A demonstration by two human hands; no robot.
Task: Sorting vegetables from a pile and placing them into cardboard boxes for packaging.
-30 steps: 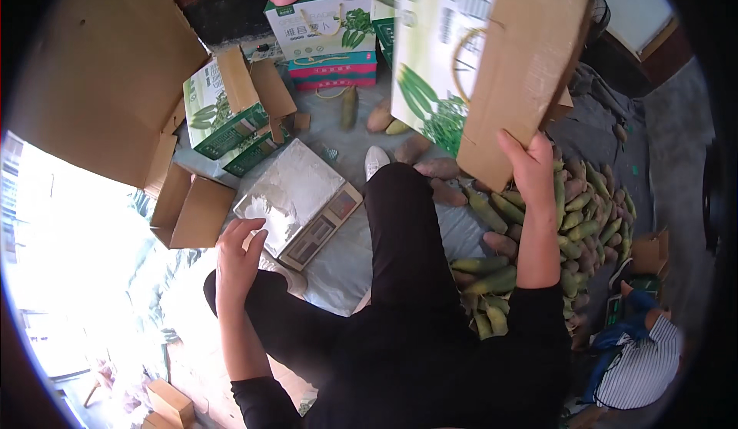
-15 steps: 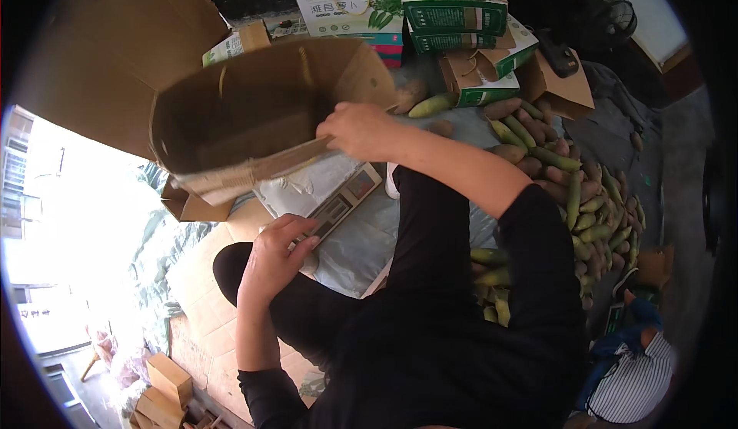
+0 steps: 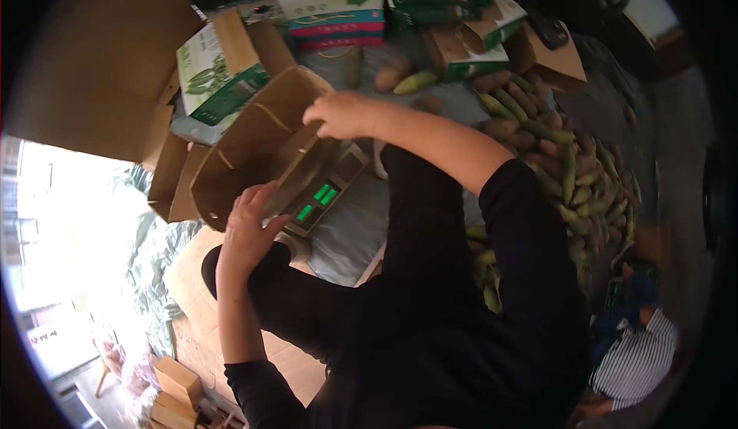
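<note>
An open cardboard box (image 3: pixel 257 133) with string handles sits tilted on a digital scale (image 3: pixel 327 202), whose display glows green. My right hand (image 3: pixel 342 115) has its fingers curled on the box's far right rim. My left hand (image 3: pixel 247 225) is at the box's near side, just left of the scale's display; its thumb is spread apart and its fingers lie against the cardboard. The inside of the box looks bare where it shows. Much of the scale's plate is hidden under the box.
A pile of green radishes (image 3: pixel 569 171), some brownish, lies to the right. Printed cartons (image 3: pixel 219 71) and a pink and teal box (image 3: pixel 338 29) stand beyond. A tall cardboard sheet (image 3: pixel 92 60) rises at left. A person in a striped top (image 3: pixel 634 360) is at lower right.
The cardboard box has come down onto the scale, swinging toward me at its left end. The scale's display has lit up. My left hand has shifted from the scale to the box's side.
</note>
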